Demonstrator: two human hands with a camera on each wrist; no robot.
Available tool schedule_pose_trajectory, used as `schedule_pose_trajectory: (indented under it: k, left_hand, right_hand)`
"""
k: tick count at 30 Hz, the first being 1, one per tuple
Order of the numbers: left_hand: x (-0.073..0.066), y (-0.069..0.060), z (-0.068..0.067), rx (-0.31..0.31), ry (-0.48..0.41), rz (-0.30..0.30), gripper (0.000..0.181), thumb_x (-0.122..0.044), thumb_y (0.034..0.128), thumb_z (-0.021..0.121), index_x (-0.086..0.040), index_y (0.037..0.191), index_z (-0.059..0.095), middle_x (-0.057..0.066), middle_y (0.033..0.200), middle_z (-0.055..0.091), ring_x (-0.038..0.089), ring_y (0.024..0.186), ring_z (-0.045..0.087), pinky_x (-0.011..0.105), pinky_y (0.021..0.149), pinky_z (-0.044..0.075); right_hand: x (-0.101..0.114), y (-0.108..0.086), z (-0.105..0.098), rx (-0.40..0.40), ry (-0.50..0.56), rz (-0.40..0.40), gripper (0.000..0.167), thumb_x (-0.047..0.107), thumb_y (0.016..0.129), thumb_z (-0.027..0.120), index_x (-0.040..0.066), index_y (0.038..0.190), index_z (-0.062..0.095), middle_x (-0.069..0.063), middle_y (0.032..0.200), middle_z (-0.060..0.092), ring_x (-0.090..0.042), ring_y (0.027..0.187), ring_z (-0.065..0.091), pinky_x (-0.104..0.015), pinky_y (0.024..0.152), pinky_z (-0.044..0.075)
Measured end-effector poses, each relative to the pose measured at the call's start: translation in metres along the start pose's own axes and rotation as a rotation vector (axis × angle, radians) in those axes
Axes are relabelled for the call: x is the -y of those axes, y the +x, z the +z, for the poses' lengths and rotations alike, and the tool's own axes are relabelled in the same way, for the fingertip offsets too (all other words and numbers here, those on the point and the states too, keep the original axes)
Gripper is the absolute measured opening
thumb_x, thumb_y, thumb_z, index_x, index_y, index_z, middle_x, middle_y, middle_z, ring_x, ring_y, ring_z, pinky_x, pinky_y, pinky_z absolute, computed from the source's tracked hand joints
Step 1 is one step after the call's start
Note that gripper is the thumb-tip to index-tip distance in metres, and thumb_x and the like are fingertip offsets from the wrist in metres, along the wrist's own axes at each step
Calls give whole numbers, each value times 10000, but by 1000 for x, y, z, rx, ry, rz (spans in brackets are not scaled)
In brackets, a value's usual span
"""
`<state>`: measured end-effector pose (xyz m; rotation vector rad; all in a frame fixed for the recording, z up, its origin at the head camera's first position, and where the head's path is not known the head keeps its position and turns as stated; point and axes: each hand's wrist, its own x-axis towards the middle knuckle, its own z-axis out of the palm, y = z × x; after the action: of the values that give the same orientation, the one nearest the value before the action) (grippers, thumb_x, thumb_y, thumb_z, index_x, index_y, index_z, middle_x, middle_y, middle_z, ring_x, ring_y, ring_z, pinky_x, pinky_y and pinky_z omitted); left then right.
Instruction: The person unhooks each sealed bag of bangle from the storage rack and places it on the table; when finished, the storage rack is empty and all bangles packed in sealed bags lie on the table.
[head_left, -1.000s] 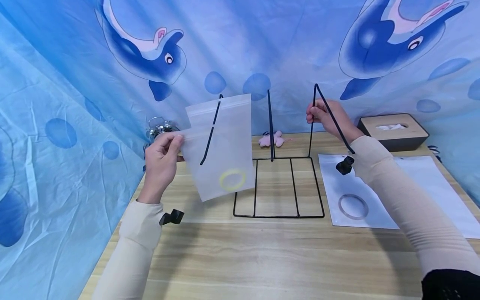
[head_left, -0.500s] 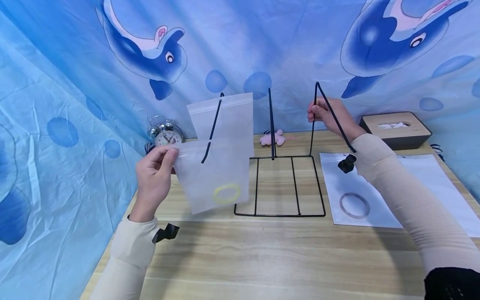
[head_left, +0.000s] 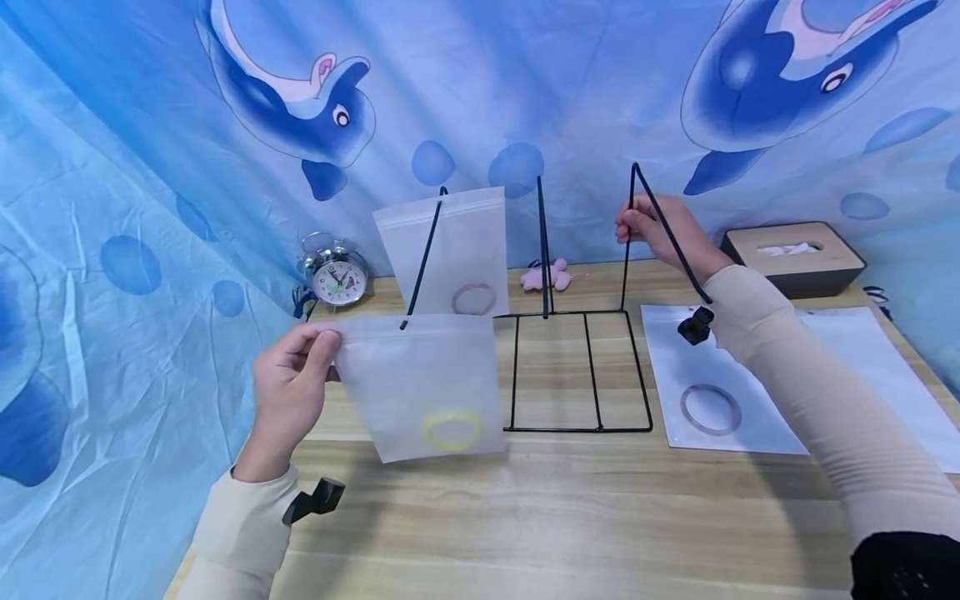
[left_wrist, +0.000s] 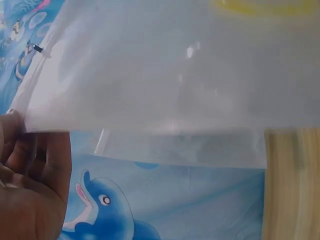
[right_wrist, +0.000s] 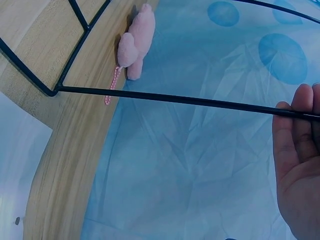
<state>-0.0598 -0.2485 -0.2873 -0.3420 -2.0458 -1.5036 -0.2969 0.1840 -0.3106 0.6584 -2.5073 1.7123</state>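
Observation:
My left hand (head_left: pixel 288 396) pinches the upper left corner of a translucent zip bag (head_left: pixel 412 375) with a yellow ring (head_left: pixel 452 431) inside. The bag's top edge is at the front tip of the left prong of a black wire display rack (head_left: pixel 588 367); in the left wrist view the dark prong tip (left_wrist: pixel 38 48) shows at the bag's zip strip. Farther back on that prong hangs another zip bag (head_left: pixel 457 242) with a pale pinkish ring (head_left: pixel 474 298). My right hand (head_left: pixel 663 233) holds the rack's right upright, its fingers (right_wrist: pixel 295 135) around the rod.
On the right lie white zip bags (head_left: pixel 862 367), one with a pale ring (head_left: pixel 710 409). A tissue box (head_left: pixel 795 258) stands behind them. An alarm clock (head_left: pixel 339 279) is at the back left, and a pink plush toy (head_left: pixel 545 276) lies behind the rack.
My left hand has drawn the yellow-ring bag toward me and down along the prong, away from the bag behind it. The clock face is uncovered. My right hand stays on the upright.

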Motion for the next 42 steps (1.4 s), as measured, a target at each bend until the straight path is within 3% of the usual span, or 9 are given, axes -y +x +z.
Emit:
schedule_pose_trajectory:
  k: [5, 9, 12, 17, 23, 29, 33, 39, 42]
  left_hand:
    - [0, -6, -4, -6, -67, -16, 169, -7, 996, 589, -55, 914, 729, -24, 772, 705, 44, 628, 658, 176, 568, 539]
    - [0, -10, -6, 23, -88, 11, 161, 19, 989, 588, -21, 929, 731, -20, 812, 716, 42, 658, 672, 172, 589, 543]
    - [3, -14, -8, 59, -63, -20, 201, 41, 990, 571, -61, 947, 738, -19, 838, 717, 47, 685, 680, 181, 603, 549]
    - [13, -17, -12, 60, -20, -147, 229, 14, 1009, 549, -107, 948, 734, 7, 802, 702, 69, 654, 655, 193, 565, 546]
    - [35, -17, -19, 44, 176, -332, 184, -164, 1046, 549, -43, 1015, 685, -27, 718, 602, 81, 580, 534, 203, 502, 464]
    - [66, -11, -27, 47, 162, -552, 408, -353, 1049, 518, 13, 1207, 604, -47, 904, 643, 90, 773, 640, 260, 632, 570]
    - [86, -2, -32, 75, 206, -595, 506, -418, 1042, 498, 29, 1270, 568, -40, 950, 650, 78, 831, 653, 285, 652, 578]
    - [111, 11, -33, 130, 329, -659, 562, -474, 1034, 482, 5, 1314, 570, 107, 1081, 613, 112, 851, 605, 286, 660, 569]
    - [126, 17, -29, 183, 373, -695, 527, -463, 1047, 464, 6, 1257, 576, 120, 1032, 574, 145, 833, 572, 289, 667, 556]
  right_hand:
    - [0, 0, -1, 2, -9, -2, 272, 175, 1083, 439, -45, 1042, 593, -113, 960, 627, -169, 897, 635, -233, 845, 529]
    - [-1, 0, -2, 19, -13, 6, 277, 190, 1083, 433, -34, 1052, 593, -129, 995, 619, -176, 918, 633, -241, 858, 527]
    - [-3, 0, -2, 29, -15, 1, 281, 194, 1082, 434, -34, 1051, 596, -130, 1000, 620, -171, 918, 635, -237, 856, 528]
    - [-3, 0, -3, 24, 0, -5, 286, 190, 1080, 440, -48, 1042, 594, -121, 984, 619, -167, 904, 634, -227, 841, 529]
    - [-4, 0, -3, 25, 1, 0, 308, 231, 1075, 441, -37, 1053, 592, -128, 994, 615, -182, 913, 636, -236, 844, 527]
    - [-5, 0, -3, 28, 1, -23, 306, 232, 1073, 453, -35, 1050, 601, -126, 988, 619, -186, 906, 636, -236, 844, 525]
    - [-2, -1, -2, 21, 13, -14, 287, 219, 1072, 458, -24, 1039, 607, -122, 984, 624, -180, 900, 634, -240, 841, 527]
    - [2, -3, 0, 20, 16, 5, 286, 213, 1075, 450, -29, 1052, 600, -132, 999, 620, -189, 913, 626, -284, 874, 526]
    - [2, -3, 0, 19, 11, 15, 285, 213, 1077, 445, -25, 1054, 599, -130, 1000, 619, -191, 917, 626, -284, 876, 525]
